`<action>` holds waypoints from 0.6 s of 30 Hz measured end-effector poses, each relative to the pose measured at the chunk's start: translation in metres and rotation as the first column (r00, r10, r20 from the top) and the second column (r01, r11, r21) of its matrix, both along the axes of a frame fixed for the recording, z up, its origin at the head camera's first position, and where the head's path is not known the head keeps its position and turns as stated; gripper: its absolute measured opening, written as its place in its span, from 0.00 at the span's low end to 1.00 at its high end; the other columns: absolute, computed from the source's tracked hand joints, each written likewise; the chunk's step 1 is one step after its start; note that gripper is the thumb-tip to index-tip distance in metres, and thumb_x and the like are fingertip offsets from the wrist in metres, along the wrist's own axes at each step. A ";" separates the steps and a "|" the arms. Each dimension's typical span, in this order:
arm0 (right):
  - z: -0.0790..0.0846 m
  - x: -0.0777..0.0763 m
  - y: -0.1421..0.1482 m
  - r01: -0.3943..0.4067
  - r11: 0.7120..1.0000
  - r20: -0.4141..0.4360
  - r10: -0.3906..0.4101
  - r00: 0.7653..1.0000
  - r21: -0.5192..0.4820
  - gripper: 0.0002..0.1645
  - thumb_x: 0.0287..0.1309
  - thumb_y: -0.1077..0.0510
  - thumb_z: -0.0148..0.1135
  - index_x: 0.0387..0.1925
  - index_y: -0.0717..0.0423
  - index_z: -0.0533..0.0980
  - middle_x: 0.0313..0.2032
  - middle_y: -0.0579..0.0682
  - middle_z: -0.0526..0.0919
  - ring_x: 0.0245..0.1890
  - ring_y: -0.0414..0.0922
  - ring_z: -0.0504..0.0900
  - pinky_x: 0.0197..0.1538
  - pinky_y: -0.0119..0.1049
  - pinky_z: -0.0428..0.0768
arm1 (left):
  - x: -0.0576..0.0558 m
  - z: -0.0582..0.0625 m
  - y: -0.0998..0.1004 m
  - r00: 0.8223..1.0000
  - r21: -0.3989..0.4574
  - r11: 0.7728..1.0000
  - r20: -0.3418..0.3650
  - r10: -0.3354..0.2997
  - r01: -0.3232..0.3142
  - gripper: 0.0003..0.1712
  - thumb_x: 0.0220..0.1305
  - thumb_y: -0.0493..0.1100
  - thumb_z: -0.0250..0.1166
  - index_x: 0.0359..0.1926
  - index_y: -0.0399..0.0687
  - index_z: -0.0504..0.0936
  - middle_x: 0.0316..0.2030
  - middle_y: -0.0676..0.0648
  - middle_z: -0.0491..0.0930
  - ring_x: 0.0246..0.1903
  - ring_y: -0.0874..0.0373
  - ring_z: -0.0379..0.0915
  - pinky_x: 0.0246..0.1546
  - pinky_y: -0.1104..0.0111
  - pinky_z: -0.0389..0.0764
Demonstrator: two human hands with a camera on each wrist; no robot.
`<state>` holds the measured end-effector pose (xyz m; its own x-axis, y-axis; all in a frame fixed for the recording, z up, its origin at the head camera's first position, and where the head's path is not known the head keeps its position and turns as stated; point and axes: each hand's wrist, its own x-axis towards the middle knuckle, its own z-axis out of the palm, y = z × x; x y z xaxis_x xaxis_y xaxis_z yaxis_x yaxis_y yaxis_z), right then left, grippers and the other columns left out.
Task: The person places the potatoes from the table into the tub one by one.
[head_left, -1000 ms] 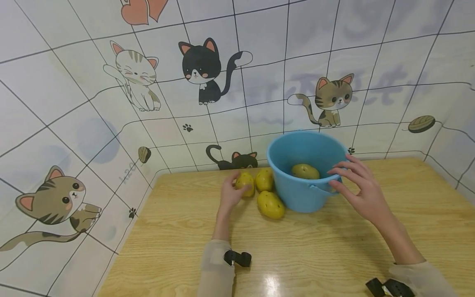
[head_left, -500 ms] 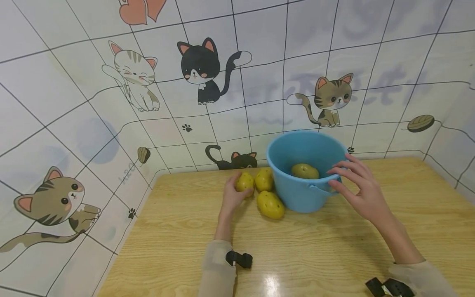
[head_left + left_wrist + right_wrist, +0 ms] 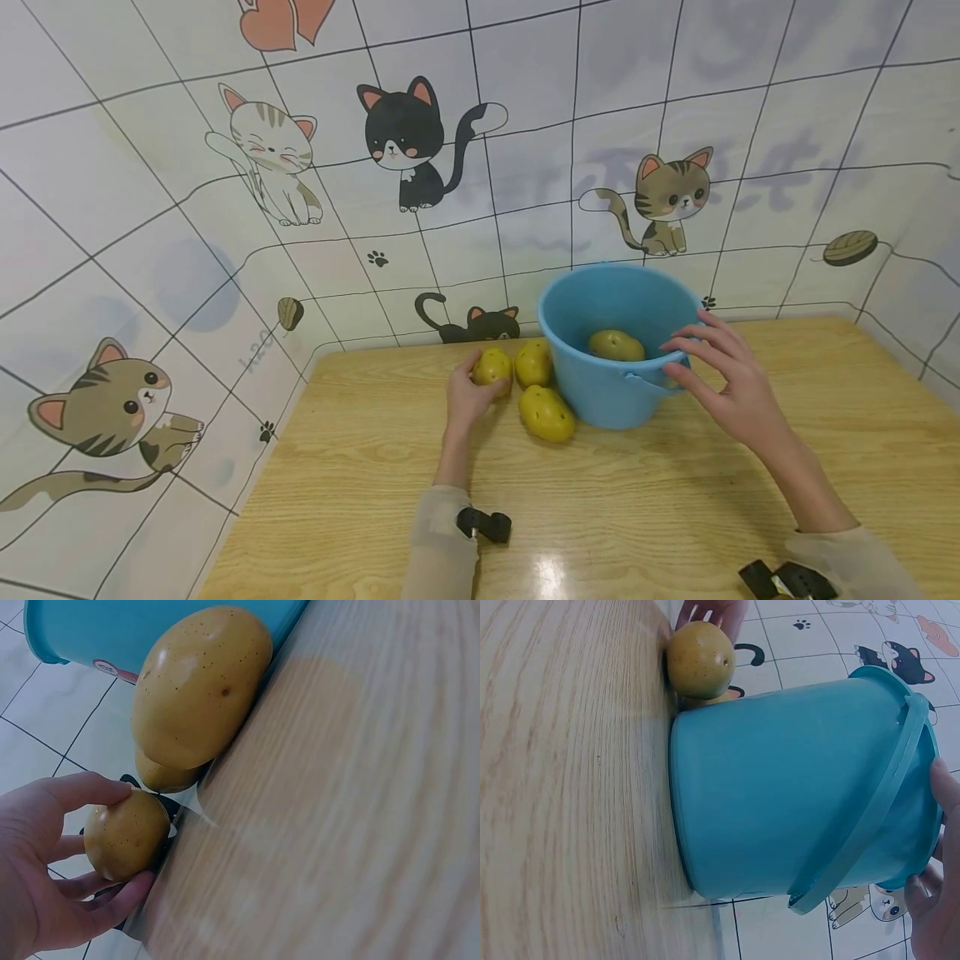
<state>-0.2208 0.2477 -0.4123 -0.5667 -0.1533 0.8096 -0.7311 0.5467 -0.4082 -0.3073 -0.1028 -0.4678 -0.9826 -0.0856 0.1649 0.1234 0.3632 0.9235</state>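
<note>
My left hand [image 3: 468, 396] holds a yellow potato [image 3: 492, 370] at the back of the table. In the left wrist view the thumb and fingers curl round this potato [image 3: 127, 836], which sits low at the tabletop. Two more potatoes are just to its right: one at the back [image 3: 534, 364] and a larger one in front [image 3: 547, 414], both beside the blue bucket [image 3: 609, 396]. Inside the bucket lies another potato [image 3: 617, 345]. My right hand [image 3: 731, 383] grips the bucket's right rim, thumb on the outside and fingertips over the edge.
The wooden table [image 3: 600, 508] runs up to a wall [image 3: 525, 183] covered with cartoon cats, right behind the bucket and potatoes. The bucket's handle [image 3: 870, 817] hangs down along its side. Both sleeves carry a black wrist device.
My left hand has shifted slightly right and settled round the leftmost potato, the thumb coming in at its front. The right hand stays on the bucket's rim.
</note>
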 end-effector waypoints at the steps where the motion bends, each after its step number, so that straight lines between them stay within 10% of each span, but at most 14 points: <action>1: 0.000 0.000 0.000 0.000 1.000 0.000 0.000 1.000 -0.001 0.13 0.61 0.55 0.72 0.44 0.58 0.84 0.50 0.56 0.81 0.72 0.60 0.61 0.74 0.52 0.55 | 0.000 0.000 0.000 1.000 0.002 1.000 0.000 0.006 -0.006 0.43 0.51 0.35 0.76 0.68 0.32 0.71 0.61 0.32 0.73 0.52 0.41 0.75 0.54 0.52 0.79; 18: 0.000 0.000 0.001 0.001 1.000 0.011 -0.001 1.000 -0.004 0.13 0.59 0.58 0.72 0.44 0.58 0.84 0.50 0.55 0.80 0.71 0.64 0.61 0.74 0.52 0.55 | -0.001 0.005 -0.006 0.996 0.103 0.991 -0.006 0.088 -0.087 0.40 0.49 0.37 0.76 0.66 0.35 0.75 0.51 0.35 0.79 0.44 0.46 0.76 0.42 0.64 0.80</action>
<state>-0.2208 0.2483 -0.4124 -0.5759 -0.1497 0.8037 -0.7259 0.5458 -0.4185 -0.3081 -0.1086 -0.4631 -0.9688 -0.1881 0.1615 0.1055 0.2769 0.9551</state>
